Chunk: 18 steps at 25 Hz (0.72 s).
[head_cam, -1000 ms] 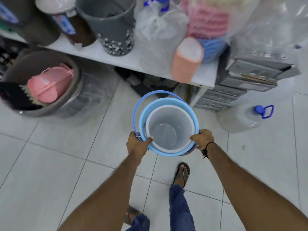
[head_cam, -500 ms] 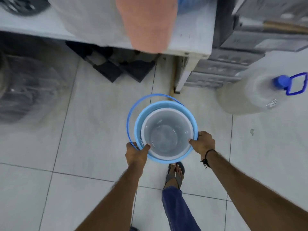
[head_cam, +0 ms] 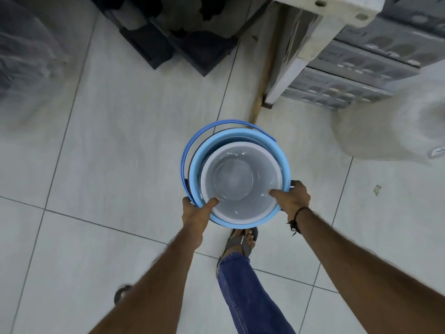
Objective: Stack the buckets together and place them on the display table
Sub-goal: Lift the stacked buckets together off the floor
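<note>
A stack of nested buckets (head_cam: pixel 234 179) hangs above the tiled floor at the centre of the view: a white bucket sits inside a light blue one, whose blue handle (head_cam: pixel 192 143) lies folded to the far left. My left hand (head_cam: pixel 196 213) grips the near-left rim with the thumb inside. On the near-right rim my right hand (head_cam: pixel 292 197) holds on the same way. The white display table (head_cam: pixel 346 6) shows only its corner and leg at the top right.
Dark crates (head_cam: pixel 178 39) lie under the table at the top. Grey slatted baskets (head_cam: pixel 356 66) stand at the right, with a large clear water jug (head_cam: pixel 390 126) beside them. A plastic-wrapped bin (head_cam: pixel 26 56) stands at the left. My sandalled foot (head_cam: pixel 243 242) is below the buckets.
The view has tilted down and moved closer to the table, so its top and goods have left the frame. The buckets stay in both hands, now nearer the table leg.
</note>
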Available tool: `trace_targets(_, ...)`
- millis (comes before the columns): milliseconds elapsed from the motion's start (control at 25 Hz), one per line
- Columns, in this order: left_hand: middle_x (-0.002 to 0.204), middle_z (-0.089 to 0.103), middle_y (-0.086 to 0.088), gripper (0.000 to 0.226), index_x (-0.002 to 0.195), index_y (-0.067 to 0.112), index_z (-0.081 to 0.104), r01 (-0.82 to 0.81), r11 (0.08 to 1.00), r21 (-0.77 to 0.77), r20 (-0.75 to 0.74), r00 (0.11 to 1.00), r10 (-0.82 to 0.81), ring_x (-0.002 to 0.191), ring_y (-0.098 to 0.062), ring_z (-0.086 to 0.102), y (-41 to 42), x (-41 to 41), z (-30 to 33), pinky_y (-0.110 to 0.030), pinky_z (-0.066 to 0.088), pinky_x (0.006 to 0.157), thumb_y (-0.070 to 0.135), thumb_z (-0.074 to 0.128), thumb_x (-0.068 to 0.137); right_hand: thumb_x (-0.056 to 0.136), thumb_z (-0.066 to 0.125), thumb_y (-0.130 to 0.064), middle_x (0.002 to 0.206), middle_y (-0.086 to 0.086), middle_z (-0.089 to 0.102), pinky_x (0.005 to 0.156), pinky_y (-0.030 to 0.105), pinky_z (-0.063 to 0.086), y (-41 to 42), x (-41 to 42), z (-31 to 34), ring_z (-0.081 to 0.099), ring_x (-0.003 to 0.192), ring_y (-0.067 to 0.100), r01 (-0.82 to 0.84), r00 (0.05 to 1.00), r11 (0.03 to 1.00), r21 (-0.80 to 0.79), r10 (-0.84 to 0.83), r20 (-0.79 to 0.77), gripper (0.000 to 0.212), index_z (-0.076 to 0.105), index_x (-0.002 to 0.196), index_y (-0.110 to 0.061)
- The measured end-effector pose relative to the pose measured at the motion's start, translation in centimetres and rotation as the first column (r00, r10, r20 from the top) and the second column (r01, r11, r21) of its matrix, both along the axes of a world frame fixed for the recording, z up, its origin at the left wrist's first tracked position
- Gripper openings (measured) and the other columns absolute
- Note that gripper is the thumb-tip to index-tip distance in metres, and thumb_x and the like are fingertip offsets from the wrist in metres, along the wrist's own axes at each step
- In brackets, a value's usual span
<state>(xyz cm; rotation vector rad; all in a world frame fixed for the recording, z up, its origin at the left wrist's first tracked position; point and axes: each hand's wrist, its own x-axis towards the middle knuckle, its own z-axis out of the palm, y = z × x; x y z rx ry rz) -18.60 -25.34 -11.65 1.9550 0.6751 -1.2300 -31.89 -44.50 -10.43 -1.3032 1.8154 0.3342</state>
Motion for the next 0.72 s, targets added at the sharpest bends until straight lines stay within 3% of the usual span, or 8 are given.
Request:
trace_targets(120, 0.119, 0.054, -0.008, 0.099, 0.146, 0.032, 0.016, 0.008, 1.000, -0.024, -0.052, 0.999, -0.010, 0.105, -0.029, 0.058, -0.2, 0.5, 0.5, -0.048, 0.052, 0.095, 0.020, 0.084, 0.076, 0.069, 0.083, -0.023, 0.116, 0.012, 0.062, 0.085, 0.040, 0.054, -0.6, 0.5, 0.3, 0.060, 0.095, 0.029, -0.057, 0.998, 0.998, -0.015, 0.057, -0.012, 0.069, 0.049, 0.128, -0.009)
trace_targets(200, 0.115, 0.058, -0.005, 0.094, 0.145, 0.030, 0.025, 0.074, 0.994, -0.076, -0.077, 0.994, -0.080, 0.103, -0.029, 0.060, -0.2, 1.6, 0.6, -0.041, 0.054, 0.076, 0.013, 0.084, 0.074, 0.066, 0.083, -0.022, 0.118, 0.011, 0.062, 0.087, 0.040, 0.053, -1.3, 0.7, 0.1, 0.060, 0.104, 0.031, -0.156, 0.987, 0.986, -0.052, 0.158, 0.018, 0.077, 0.047, 0.134, -0.013)
trace_targets(240, 0.112, 0.060, -0.006, 0.086, 0.139, 0.027, 0.032, 0.115, 0.989, -0.089, -0.082, 0.989, -0.122, 0.099, -0.029, 0.062, -0.1, 2.3, 0.5, -0.037, 0.052, 0.068, 0.012, 0.085, 0.072, 0.066, 0.081, -0.019, 0.113, 0.009, 0.064, 0.084, 0.039, 0.053, -1.8, 0.9, 0.0, 0.061, 0.101, 0.031, -0.218, 0.975, 0.975, -0.051, 0.220, 0.034, 0.069, 0.051, 0.129, -0.015)
trace_targets(360, 0.108, 0.063, -0.009, 0.075, 0.123, 0.025, 0.040, 0.138, 0.989, -0.049, -0.089, 0.986, -0.142, 0.097, -0.032, 0.064, 0.7, 3.0, 0.2, -0.041, 0.051, 0.076, 0.014, 0.087, 0.066, 0.070, 0.075, -0.015, 0.097, 0.004, 0.064, 0.072, 0.031, 0.047, -1.8, 1.2, -0.1, 0.058, 0.086, 0.025, -0.354, 0.935, 0.935, -0.027, 0.355, 0.026, 0.042, 0.060, 0.109, -0.016)
trace_targets(480, 0.108, 0.062, -0.010, 0.072, 0.120, 0.022, 0.045, 0.124, 0.992, 0.003, -0.050, 0.991, -0.124, 0.097, -0.032, 0.063, 3.2, 2.8, 2.7, -0.033, 0.049, 0.064, 0.012, 0.087, 0.062, 0.072, 0.071, -0.015, 0.090, 0.000, 0.061, 0.068, 0.029, 0.044, 1.3, 1.1, 2.4, 0.057, 0.082, 0.024, -0.380, 0.925, 0.924, -0.024, 0.381, 0.006, 0.030, 0.059, 0.099, -0.021)
trace_targets(560, 0.108, 0.061, -0.009, 0.074, 0.120, 0.020, 0.049, 0.125, 0.992, 0.027, -0.012, 0.992, -0.124, 0.094, -0.029, 0.062, 5.4, 3.2, 5.5, -0.034, 0.052, 0.064, 0.012, 0.088, 0.058, 0.072, 0.071, -0.017, 0.088, -0.001, 0.061, 0.066, 0.029, 0.043, 4.0, 0.9, 5.2, 0.058, 0.080, 0.024, -0.383, 0.924, 0.924, -0.018, 0.383, 0.011, 0.027, 0.057, 0.094, -0.023)
trace_targets(720, 0.114, 0.036, -0.009, 0.070, 0.106, 0.026, 0.050, 0.288, 0.936, 0.203, 0.060, 0.950, -0.306, 0.103, -0.030, 0.048, 10.6, 6.5, 15.7, -0.043, 0.055, 0.078, 0.035, 0.089, 0.048, 0.068, 0.072, -0.024, 0.085, 0.000, 0.064, 0.062, 0.028, 0.044, 10.2, 2.5, 14.7, 0.060, 0.076, 0.024, -0.374, 0.927, 0.927, -0.011, 0.374, 0.041, 0.026, 0.062, 0.093, -0.023)
